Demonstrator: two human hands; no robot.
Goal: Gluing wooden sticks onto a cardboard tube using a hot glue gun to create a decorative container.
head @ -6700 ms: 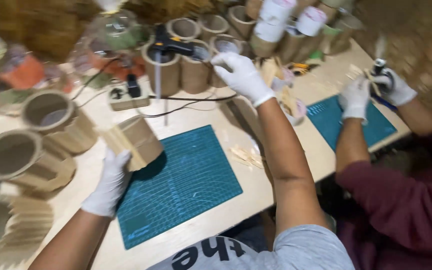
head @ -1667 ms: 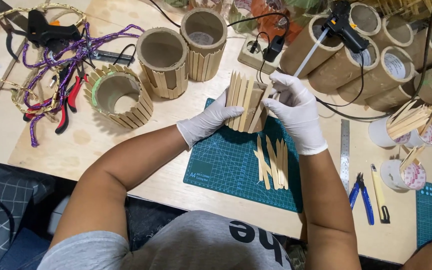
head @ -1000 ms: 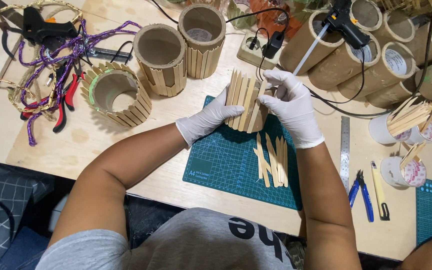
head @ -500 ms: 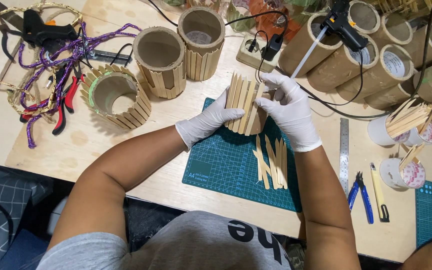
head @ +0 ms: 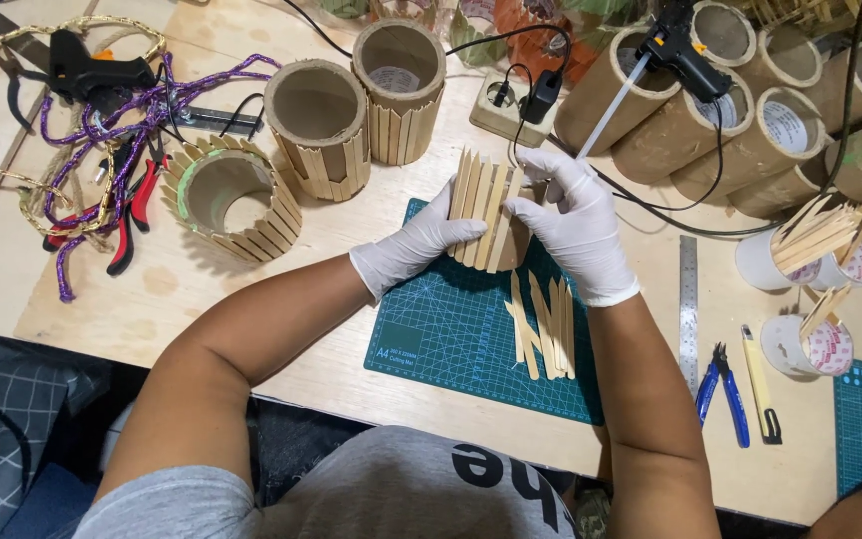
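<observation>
While both gloved hands clamp the stick-clad tube (head: pixel 491 215) at the far edge of the green cutting mat (head: pixel 451 334), the main risk, as I judge it, is a stick sliding askew before it sets. The left hand (head: pixel 413 245) lies with its fingers spread flat along the tube's left side, and the right hand (head: pixel 573 232) presses fingertips onto the newest stick from the right, so uneven pressure from either side could tilt that stick or pop its neighbours loose. Loose sticks (head: pixel 541 324) lie on the mat just nearer the person than the tube, right under the right wrist, and a dropped forearm could scatter them. Beyond the mat, a black cable (head: pixel 650 205) runs from the glue gun (head: pixel 685 55) resting on the bare cardboard tubes (head: pixel 680 140); a hand reaching that way could snag it and drag the gun down. Left of the mat the finished tubes (head: pixel 321 125) stand close together, leaving little room there. Right of the mat sit a steel ruler (head: pixel 688 309) and blue pliers (head: pixel 725 394). The freest room is the bare mat surface near the person, with the table edge (head: pixel 281 399) just past it.
</observation>
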